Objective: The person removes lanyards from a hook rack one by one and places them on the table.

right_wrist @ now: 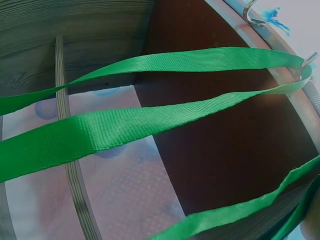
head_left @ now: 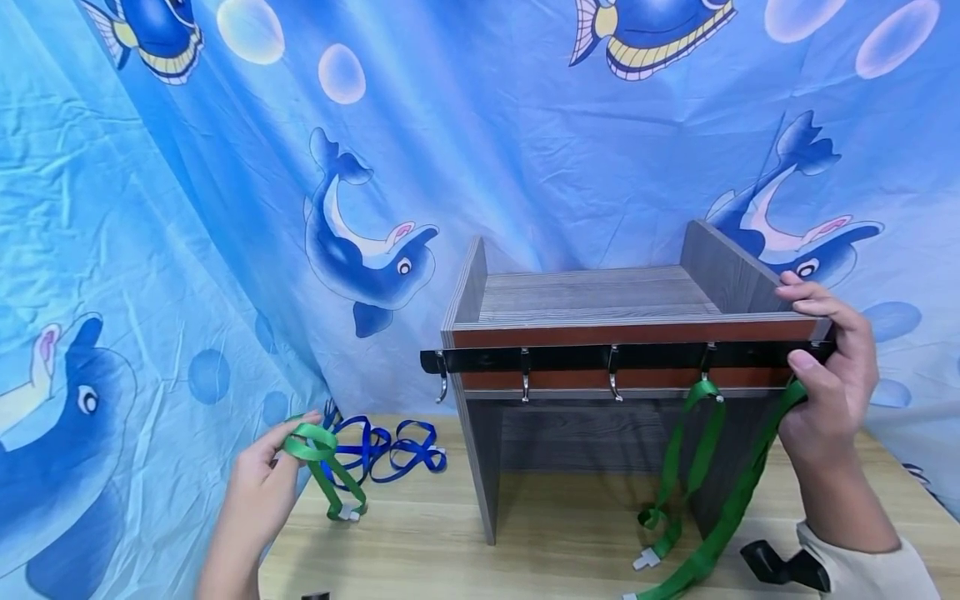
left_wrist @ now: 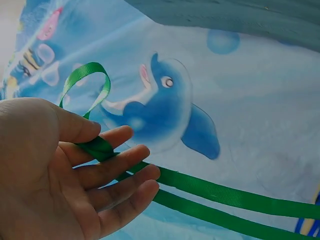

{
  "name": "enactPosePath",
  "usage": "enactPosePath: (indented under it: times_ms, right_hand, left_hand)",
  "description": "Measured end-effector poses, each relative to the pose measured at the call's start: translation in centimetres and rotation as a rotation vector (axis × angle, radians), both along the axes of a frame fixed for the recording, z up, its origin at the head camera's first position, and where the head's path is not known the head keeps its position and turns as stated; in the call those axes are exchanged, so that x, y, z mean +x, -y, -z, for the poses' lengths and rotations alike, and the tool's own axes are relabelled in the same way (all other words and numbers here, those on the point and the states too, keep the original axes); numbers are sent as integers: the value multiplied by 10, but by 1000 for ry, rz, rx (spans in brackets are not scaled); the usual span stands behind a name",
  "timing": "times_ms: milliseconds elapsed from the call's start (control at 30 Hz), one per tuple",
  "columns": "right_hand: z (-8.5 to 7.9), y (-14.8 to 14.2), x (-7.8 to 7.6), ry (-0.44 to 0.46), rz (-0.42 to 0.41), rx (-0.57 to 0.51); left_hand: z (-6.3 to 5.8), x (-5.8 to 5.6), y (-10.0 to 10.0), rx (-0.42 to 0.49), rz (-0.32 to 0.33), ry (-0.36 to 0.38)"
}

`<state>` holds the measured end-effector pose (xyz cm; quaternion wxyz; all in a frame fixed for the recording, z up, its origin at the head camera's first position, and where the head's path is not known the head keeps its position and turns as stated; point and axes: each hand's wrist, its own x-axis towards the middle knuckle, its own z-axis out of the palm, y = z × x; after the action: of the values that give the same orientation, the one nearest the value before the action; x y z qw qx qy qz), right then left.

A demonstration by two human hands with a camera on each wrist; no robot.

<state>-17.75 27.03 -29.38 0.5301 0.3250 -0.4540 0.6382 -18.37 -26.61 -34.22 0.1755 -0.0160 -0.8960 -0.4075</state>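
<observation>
My left hand [head_left: 258,479] pinches a green lanyard [left_wrist: 220,195] between thumb and index finger, its other fingers loosely bent. The lanyard's loop stands above the pinch, and two strands hang to a white clip [head_left: 348,512]. At the right end of a grey wooden shelf [head_left: 600,296], my right hand [head_left: 836,375] grips the corner, thumb in front by the black hook rail [head_left: 570,358] and fingers over the side panel. One green lanyard [head_left: 701,450] hangs from the rail's second hook from the right. Another green lanyard [head_left: 742,492] hangs beside the right hand, its top partly hidden.
Blue lanyards [head_left: 408,454] lie in loops on the wooden table [head_left: 397,542], left of the shelf. A black object [head_left: 783,567] lies near the right sleeve. Behind everything hangs a blue curtain [head_left: 480,167] with dolphins. Three hooks on the rail's left carry nothing.
</observation>
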Motion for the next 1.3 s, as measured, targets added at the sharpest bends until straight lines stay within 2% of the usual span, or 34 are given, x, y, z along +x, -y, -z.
enactPosePath:
  times_ms: [167,233,400,633,833,1100,1300]
  right_hand:
    - [0,0,0,5,4,7]
    - [-1,0,0,3,8,7]
    - [-2,1,-1,-12,-5,-2]
    - [-4,0,-2,-16,-15,-1]
    - [-4,-2,-1,-11,-1,-11]
    - [-2,-3,1,-4,12,-6]
    - [0,-4,2,6,22,7]
  left_hand:
    - [14,-6,10,-30,-37,15]
    - [21,-10,14,-29,-30,39]
    - [36,-20,24,-25,5,156]
    - [46,-34,29,-101,-11,308]
    - [65,-45,33,-143,38,444]
    - [92,-58,36,-145,46,517]
    - [102,-62,40,-136,27,550]
